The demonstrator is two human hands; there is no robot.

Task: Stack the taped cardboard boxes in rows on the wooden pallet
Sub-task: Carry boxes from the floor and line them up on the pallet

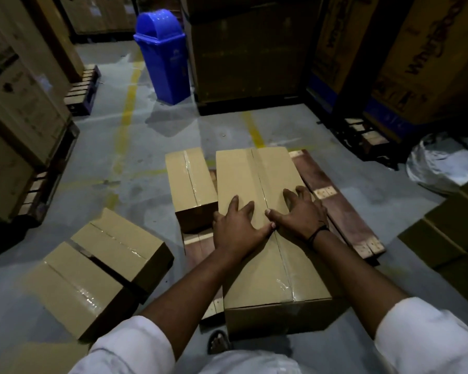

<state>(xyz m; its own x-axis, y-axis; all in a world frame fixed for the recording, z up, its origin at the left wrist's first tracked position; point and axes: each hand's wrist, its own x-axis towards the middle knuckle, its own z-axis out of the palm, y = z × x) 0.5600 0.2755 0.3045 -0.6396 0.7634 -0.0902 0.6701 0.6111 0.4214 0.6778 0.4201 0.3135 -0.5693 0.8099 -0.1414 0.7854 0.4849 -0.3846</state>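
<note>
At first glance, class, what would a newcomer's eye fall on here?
The left hand and right hand rest flat on a long taped cardboard box lying on the wooden pallet, centre frame. A blue swing-lid dustbin stands on the floor behind, upper left.

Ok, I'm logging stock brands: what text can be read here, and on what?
"Whirl…": sideways on the tall carton at right; last letters blurred.
Sideways print on the dim carton beside it: unreadable.
Labels on the left cartons and blue bin: too blurred.
On the taped boxes: none visible.
</note>
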